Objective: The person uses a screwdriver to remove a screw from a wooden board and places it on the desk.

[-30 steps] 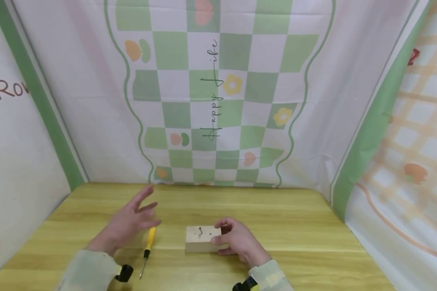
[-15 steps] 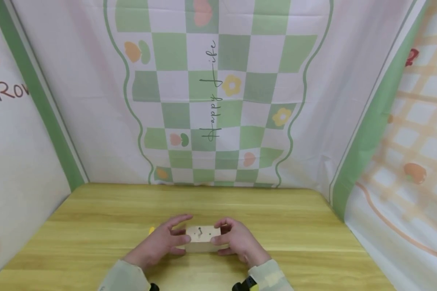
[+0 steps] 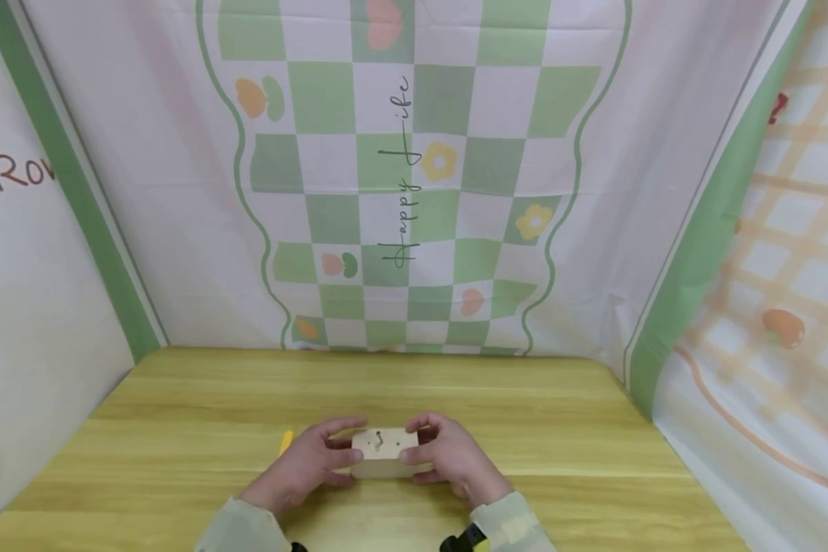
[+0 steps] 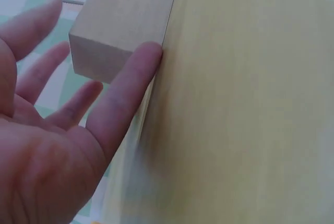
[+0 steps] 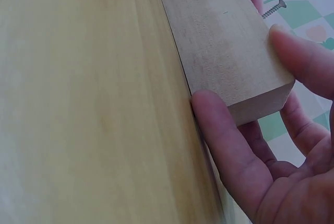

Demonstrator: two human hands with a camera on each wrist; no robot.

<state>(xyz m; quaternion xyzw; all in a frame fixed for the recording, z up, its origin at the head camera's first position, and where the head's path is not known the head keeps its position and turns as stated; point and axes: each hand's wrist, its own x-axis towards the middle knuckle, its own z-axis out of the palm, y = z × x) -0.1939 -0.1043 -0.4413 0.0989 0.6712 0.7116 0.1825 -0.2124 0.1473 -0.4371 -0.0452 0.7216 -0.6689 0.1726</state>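
Note:
A small pale wooden block (image 3: 389, 468) sits on the table in front of me, with small dark holes in its top. From that top a metal screw (image 5: 274, 9) sticks up, partly driven in. My right hand (image 3: 453, 458) grips the block's right end, thumb on the upper edge and other fingers around it. At the left end, my left hand (image 3: 303, 464) touches the block with fairly straight fingers; its thumb looks apart from the wood in the left wrist view. Beside the left hand shows the yellow handle of a screwdriver (image 3: 287, 441); its lower part is hidden.
The wooden table (image 3: 524, 399) spreads around both hands. Behind it hangs a green-and-white checked cloth (image 3: 414, 230), with printed cloth panels closing off the left and right sides.
My left hand has come right, from above the screwdriver to the block's left end, covering most of the tool. The right hand and the block have stayed in place.

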